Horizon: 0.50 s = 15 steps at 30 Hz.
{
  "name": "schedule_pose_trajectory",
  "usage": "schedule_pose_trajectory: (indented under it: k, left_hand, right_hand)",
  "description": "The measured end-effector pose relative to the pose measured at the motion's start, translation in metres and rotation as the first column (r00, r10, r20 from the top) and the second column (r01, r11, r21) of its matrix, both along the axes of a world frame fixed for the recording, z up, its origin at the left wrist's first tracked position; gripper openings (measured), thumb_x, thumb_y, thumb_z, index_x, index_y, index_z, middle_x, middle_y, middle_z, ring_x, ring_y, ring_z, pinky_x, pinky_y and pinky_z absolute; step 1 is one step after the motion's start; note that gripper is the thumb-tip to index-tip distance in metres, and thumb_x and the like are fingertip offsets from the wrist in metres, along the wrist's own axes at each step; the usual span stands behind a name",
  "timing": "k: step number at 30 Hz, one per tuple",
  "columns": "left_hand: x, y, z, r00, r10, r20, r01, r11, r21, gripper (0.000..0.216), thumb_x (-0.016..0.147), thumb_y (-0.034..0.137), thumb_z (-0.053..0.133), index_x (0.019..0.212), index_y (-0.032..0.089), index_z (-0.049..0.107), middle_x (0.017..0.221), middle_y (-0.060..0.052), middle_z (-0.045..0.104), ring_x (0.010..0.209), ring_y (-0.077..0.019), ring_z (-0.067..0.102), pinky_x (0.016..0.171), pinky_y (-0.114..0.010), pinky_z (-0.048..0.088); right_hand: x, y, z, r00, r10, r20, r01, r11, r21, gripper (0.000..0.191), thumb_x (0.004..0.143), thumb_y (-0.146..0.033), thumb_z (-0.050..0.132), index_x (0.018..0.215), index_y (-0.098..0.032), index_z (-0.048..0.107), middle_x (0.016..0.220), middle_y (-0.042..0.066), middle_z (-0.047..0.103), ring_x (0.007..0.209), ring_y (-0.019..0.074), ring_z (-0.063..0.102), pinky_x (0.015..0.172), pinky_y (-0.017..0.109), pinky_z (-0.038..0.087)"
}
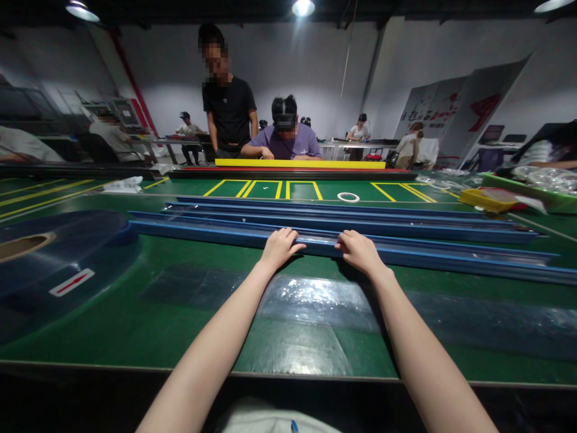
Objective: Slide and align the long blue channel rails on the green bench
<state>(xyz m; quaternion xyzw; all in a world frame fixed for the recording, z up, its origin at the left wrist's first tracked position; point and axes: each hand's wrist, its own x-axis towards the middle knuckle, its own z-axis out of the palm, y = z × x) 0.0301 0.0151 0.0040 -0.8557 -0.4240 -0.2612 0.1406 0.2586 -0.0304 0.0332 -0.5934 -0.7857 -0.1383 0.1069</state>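
The green surface [202, 264] runs wide, with its near edge just below the forearms. A big blue film roll [63, 264] lies flat at the left. Long blue rails [360, 219] lie side by side across the middle. The nearest rail [202, 233] passes under the left hand [278, 246] and the right hand [359, 249]. Each grip curls over its top, but I cannot tell whether it is clamped. A clear film sheet [315, 300] covers the open ground between the rail and the near edge.

Green table [135, 325] is crossed by long blue rails [406, 228]. A film roll [54, 258], seemingly clear plastic, is laid left.
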Motion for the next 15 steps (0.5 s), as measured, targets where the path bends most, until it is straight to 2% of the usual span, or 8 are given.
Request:
schedule_pose_trajectory:
  k: [7, 15]
  left_hand:
    - [-0.001, 0.002, -0.002, 1.0, 0.025, -0.017, -0.025, 1.0, 0.009, 0.033, 0.085, 0.049, 0.05, 0.085, 0.017, 0.057, 0.086, -0.005, 0.062, 0.087, -0.0182, 0.056, 0.073, -0.028, 0.038]
    - [0.001, 0.003, -0.001, 0.999, 0.049, -0.01, -0.049, 0.999, -0.005, 0.034, 0.083, 0.05, 0.051, 0.078, 0.017, 0.057, 0.082, -0.005, 0.061, 0.082, -0.0174, 0.056, 0.07, -0.026, 0.038]
  right_hand:
    - [0.036, -0.005, -0.001, 0.989, -0.066, -0.135, 0.06, 0.997, -0.05, 0.015, 0.082, -0.023, 0.044, 0.076, -0.02, 0.057, 0.082, 0.004, 0.06, 0.08, 0.0162, 0.052, 0.061, 0.024, 0.033]
    - [0.041, -0.003, -0.001, 0.978, -0.081, -0.194, 0.065, 0.994, -0.089, 0.014, 0.079, -0.024, 0.046, 0.074, -0.02, 0.058, 0.08, 0.004, 0.061, 0.073, 0.015, 0.051, 0.059, 0.024, 0.032]
